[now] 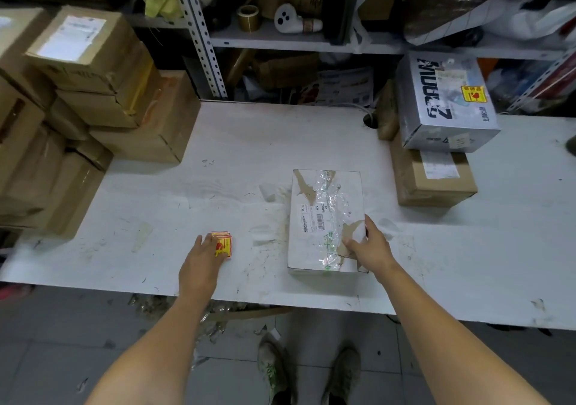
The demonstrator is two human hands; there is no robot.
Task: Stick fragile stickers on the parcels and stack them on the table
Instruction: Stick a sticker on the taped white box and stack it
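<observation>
You have one white parcel [324,217] mid-frame, one sticker pad [225,244], and two stacked right: grey box [445,105], brown box [436,183].

My feed dim, cool-toned; flat soft light on table [311,142]; glare on parcel [325,220] tape; edges bowed, slight blur.

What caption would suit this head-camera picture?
Left hand touches the fragile stickers while the right hand grips a white parcel on the table.
</observation>
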